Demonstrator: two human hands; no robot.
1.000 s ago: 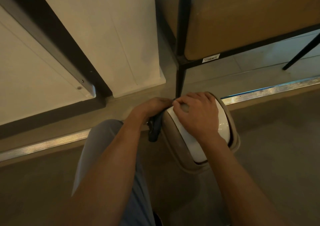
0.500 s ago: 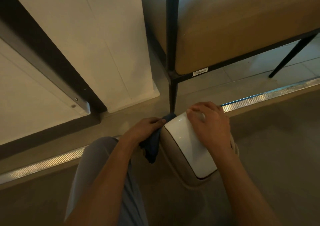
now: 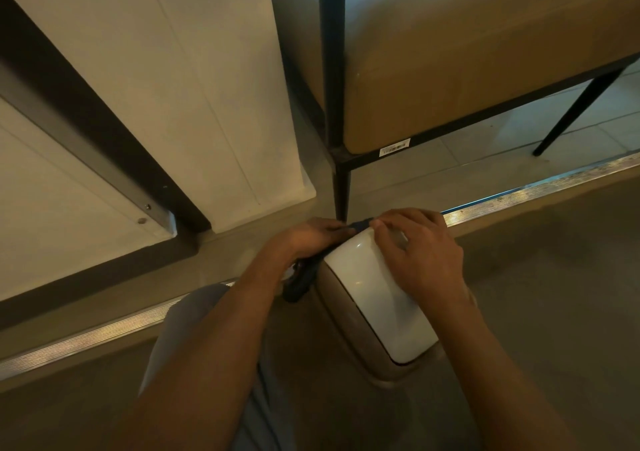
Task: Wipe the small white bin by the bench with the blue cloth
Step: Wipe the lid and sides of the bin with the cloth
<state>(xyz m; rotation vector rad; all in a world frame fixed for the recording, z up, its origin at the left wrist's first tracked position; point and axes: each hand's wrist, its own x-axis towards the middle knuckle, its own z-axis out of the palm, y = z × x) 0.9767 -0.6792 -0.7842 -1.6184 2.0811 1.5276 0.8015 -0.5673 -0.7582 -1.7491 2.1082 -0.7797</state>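
There is one small bin on the floor, just in front of the black metal leg of one bench. The bin has a smooth, shiny white lid with rounded corners, and around it a beige rim and body that look like matte plastic. One dark blue cloth is there; it is soft and crumpled, and it lies against the far left edge of the bin, with one part hanging down at the left side. Two hands are in view. The left hand grips the cloth with curled fingers and presses it to the far corner of the bin. The right hand rests on top of the white lid, and its bent fingers hold the far edge of it. The bench has a thick tan cushion with a smooth surface and a thin black frame; two of its legs are visible, and one small white label is on the frame. One ribbed metal strip runs across the floor. At the left stand white panels with one dark frame. One knee in light grey cloth is under the left arm
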